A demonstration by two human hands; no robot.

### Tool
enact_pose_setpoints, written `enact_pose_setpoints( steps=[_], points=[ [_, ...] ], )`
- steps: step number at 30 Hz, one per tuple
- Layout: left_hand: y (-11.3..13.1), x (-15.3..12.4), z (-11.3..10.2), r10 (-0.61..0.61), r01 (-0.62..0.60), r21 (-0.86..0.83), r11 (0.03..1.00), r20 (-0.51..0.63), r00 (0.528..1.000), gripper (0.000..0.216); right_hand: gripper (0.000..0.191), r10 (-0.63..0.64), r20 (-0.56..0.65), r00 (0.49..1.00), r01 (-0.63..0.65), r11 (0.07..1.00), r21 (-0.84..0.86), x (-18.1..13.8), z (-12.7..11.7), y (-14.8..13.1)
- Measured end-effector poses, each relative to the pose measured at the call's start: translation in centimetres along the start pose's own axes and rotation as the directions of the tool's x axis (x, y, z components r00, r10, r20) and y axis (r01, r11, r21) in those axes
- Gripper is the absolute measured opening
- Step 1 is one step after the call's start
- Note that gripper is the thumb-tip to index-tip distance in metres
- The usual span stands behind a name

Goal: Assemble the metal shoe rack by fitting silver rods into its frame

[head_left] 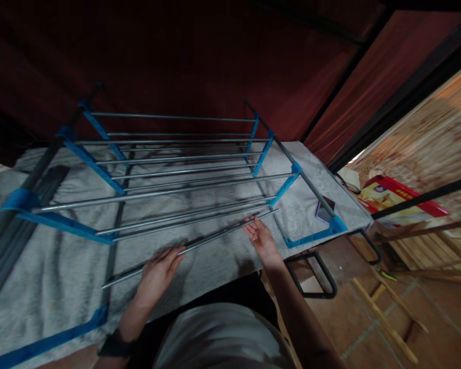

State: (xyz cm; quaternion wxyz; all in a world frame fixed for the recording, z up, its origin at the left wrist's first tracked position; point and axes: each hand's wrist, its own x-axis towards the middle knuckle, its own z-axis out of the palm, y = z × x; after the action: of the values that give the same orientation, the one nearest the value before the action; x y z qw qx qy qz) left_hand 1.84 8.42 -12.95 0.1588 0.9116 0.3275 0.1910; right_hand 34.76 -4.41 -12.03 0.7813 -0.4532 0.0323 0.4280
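Observation:
A thin silvery metal tube (211,238) slants across in front of me, its right end higher in the picture than its left. My left hand (159,271) is closed around it near the left end. Toward the other end, my right hand (259,236) holds the same tube between thumb and fingers. Just beyond lies a rack frame of metal tubes (169,192) joined by blue plastic brackets (61,223). The nearest brackets, a blue one at right (317,238) and a blue one at left (54,341), have no crossbars between them.
The frame rests on a grey plush cover (207,271). Several dark tubes (23,236) lie at the left. A phone-like dark object (325,210) sits under the right side rail. Beyond the right edge are a red and yellow box (399,197) and wooden furniture (388,307).

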Motion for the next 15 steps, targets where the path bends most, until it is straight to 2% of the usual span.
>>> enact_pose_setpoints(
  steps=[8,15],
  points=[
    [0.24,-0.19,-0.32,-0.045,0.042,0.039,0.998,0.093,0.995,0.057,0.026,-0.019,-0.021,1.000,0.019,1.000,-0.011,0.26,-0.77,1.00],
    [0.46,0.00,-0.33,-0.085,0.079,0.038,0.996,0.171,0.982,0.060,0.025,-0.011,-0.044,0.999,0.010,1.000,-0.003,0.40,-0.48,0.98]
  ],
)
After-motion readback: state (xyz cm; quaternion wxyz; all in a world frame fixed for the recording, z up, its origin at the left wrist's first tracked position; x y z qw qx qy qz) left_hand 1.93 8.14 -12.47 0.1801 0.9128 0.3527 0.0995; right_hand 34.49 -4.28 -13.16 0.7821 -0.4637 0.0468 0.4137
